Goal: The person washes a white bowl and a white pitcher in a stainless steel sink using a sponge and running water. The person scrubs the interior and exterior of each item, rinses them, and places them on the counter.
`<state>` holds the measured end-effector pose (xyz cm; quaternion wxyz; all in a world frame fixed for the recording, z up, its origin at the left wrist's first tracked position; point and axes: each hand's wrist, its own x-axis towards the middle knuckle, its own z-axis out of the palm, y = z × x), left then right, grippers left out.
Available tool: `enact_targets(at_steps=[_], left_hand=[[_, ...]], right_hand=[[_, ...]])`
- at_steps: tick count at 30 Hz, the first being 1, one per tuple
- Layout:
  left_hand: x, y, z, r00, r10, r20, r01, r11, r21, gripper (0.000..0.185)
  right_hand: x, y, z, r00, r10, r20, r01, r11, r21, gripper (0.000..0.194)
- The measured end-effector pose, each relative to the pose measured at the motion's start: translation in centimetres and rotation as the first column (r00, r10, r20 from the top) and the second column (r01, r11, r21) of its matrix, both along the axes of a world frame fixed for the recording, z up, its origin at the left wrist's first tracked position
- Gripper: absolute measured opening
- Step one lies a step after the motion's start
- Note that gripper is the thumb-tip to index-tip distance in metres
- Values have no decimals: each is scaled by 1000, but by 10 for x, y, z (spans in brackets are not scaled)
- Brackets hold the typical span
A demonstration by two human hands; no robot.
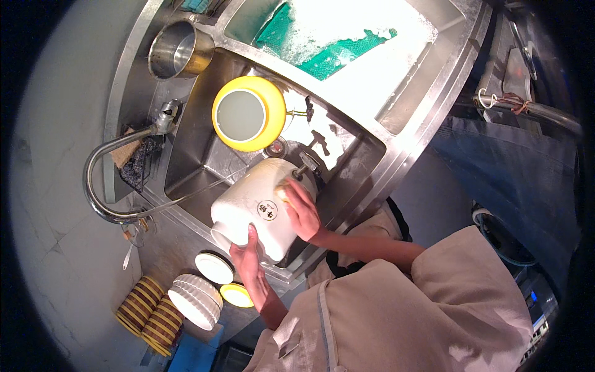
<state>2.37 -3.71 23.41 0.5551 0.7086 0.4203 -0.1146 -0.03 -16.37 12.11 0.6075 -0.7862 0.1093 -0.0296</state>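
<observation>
A white ceramic drink dispenser (251,190) with a round printed mark lies tilted over the front of the steel sink basin (186,172). Its metal tap (306,165) points away from me, and its open neck faces lower left. My left hand (248,260) grips it at the neck end, thumb on top. Against its side near the tap, my right hand (302,211) presses a pale yellow sponge (281,189), mostly hidden by the fingers. Behind it in the basin stands a yellow dispenser (274,97) with a white-rimmed round mouth, its tap (307,110) facing right.
A curved steel faucet (97,153) sends a thin stream into the basin. Beyond is a second basin (399,116) with suds and green mesh (334,56). A steel pot (181,51) sits on the left ledge. White fluted bowls (195,300) and lids (214,267) stand lower left.
</observation>
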Motion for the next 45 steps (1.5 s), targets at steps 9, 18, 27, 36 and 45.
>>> enact_targets(at_steps=[9, 18, 27, 36, 45], left_hand=[[-17, -14, 10, 997, 72, 4, -72, 997, 24, 47], [-14, -1, 21, 992, 128, -14, -128, 992, 23, 58], [-25, -10, 34, 958, 287, -7, -286, 954, -85, 64], [-20, -21, 26, 891, 448, -79, -454, 862, -226, 62], [-33, -30, 55, 925, 380, -2, -378, 919, -112, 71]], right_hand=[[32, -12, -3, 791, -151, -593, 380, 881, 281, 41], [59, -50, -88, 927, 228, -297, -4, 799, 601, 47], [8, -32, -39, 876, -276, -394, 359, 920, 154, 31], [-17, -21, 65, 964, 136, 228, -163, 981, 103, 32], [23, -63, -50, 817, 184, -547, 168, 831, 531, 39]])
